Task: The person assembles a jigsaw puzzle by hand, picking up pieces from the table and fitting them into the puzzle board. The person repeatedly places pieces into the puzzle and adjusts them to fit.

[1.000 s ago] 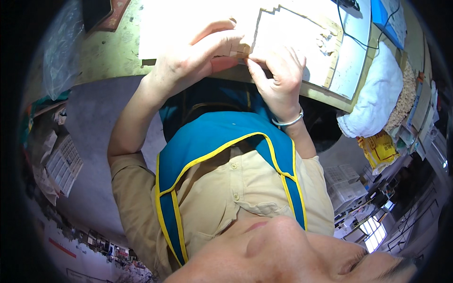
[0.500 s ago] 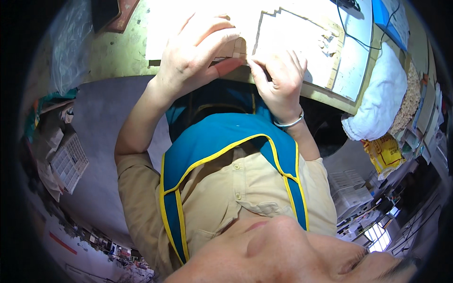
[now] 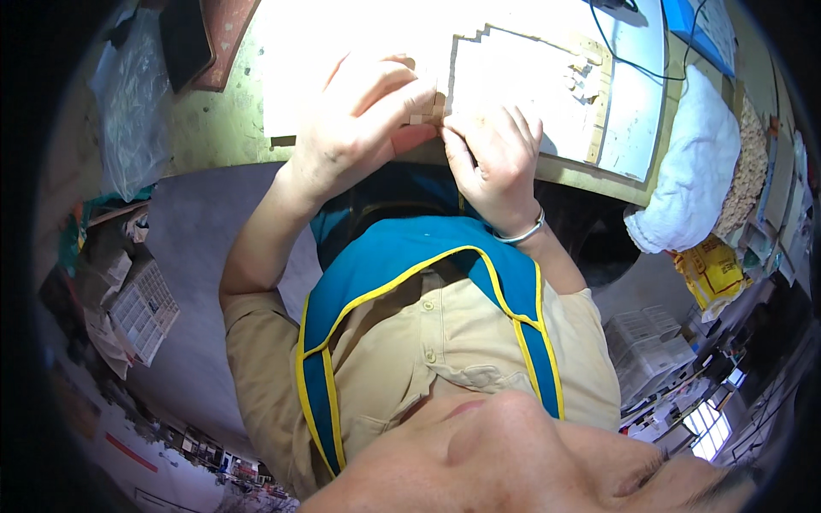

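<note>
Small tan, block-like pieces (image 3: 439, 109) lie at the near edge of a brightly lit white board. My left hand (image 3: 355, 120) is closed around their left end, thumb below and curled fingers above. At their right end my right hand (image 3: 496, 162) pinches with thumb and index finger, its other fingers curled over the white surface. What sits inside that pinch is too small to make out. Strong glare washes out the board and hides part of the pieces. A stepped tan border (image 3: 599, 103) frames a white area beyond my right hand, with several small pale pieces (image 3: 583, 81) inside it.
A greenish worktable (image 3: 222, 128) carries the board. At left lie a clear plastic bag (image 3: 132, 120) and a dark flat object (image 3: 186, 43). A black cable (image 3: 629, 70), a blue item (image 3: 697, 34) and a white cloth (image 3: 691, 167) are at right. A yellow bag (image 3: 711, 272) hangs below the cloth.
The view has shifted slightly. My right hand sits a little closer to my left, and both still hold at the tan pieces.
</note>
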